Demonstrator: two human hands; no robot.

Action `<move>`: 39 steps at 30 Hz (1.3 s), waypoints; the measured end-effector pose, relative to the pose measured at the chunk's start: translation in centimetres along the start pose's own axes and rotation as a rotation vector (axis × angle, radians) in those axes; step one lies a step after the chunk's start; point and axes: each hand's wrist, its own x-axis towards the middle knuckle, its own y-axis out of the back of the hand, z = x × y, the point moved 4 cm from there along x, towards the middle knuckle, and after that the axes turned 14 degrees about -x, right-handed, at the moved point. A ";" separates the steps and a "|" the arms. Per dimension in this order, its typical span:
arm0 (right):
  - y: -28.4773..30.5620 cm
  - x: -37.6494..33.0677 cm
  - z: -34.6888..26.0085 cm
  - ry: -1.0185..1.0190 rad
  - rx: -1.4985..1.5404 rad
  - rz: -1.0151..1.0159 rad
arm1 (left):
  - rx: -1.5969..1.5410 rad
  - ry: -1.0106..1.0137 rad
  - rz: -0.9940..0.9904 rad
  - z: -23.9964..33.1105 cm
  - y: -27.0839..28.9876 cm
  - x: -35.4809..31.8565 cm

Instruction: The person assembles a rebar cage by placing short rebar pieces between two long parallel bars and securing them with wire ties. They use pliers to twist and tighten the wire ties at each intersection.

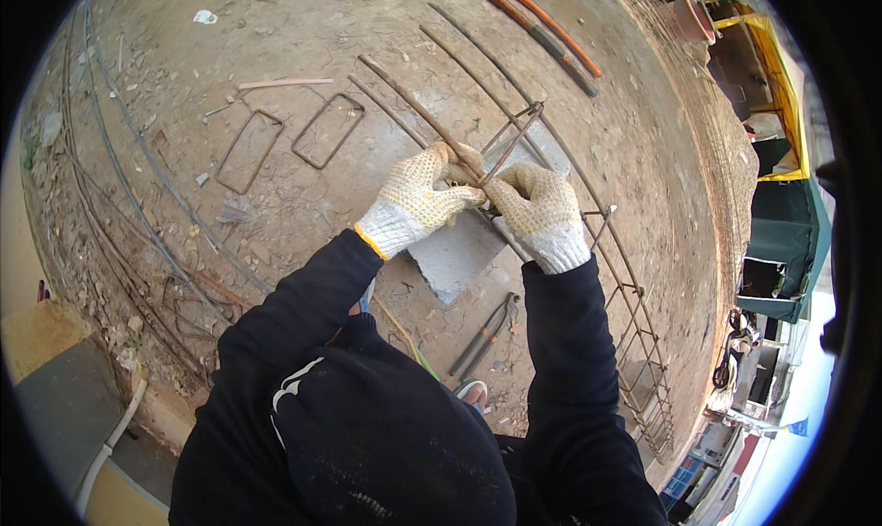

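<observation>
A long rebar cage (609,215) of steel bars tied to stirrups curves from the top middle down to the lower right. My left hand (418,195), in a cream knitted glove, is closed round a bar near a stirrup corner, its thumb reaching toward the right hand. Close beside it, my right hand (540,204), gloved alike, pinches at the same crossing of bar and stirrup. Whatever lies between its fingertips is hidden. Beneath both hands sits a grey concrete block (457,260).
Pincers (485,338) with dark handles lie on the dirt near my foot. Two loose rectangular stirrups (319,156) rest at left. Long bars or cables (129,126) run along the left side. An orange pipe (542,21) lies at the top, and a green tarp (781,241) hangs far right.
</observation>
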 end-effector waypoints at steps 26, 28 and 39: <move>0.0 0.0 0.1 0.031 -0.038 0.009 | 0.027 -0.258 0.215 3.2 0.7 -1.0; 0.0 -0.2 -0.2 -0.008 -0.006 -0.006 | 0.101 -0.222 0.243 3.3 1.0 -1.1; 6.5 -6.6 -1.0 0.130 -0.495 0.422 | -0.079 -0.233 0.214 1.3 1.1 0.5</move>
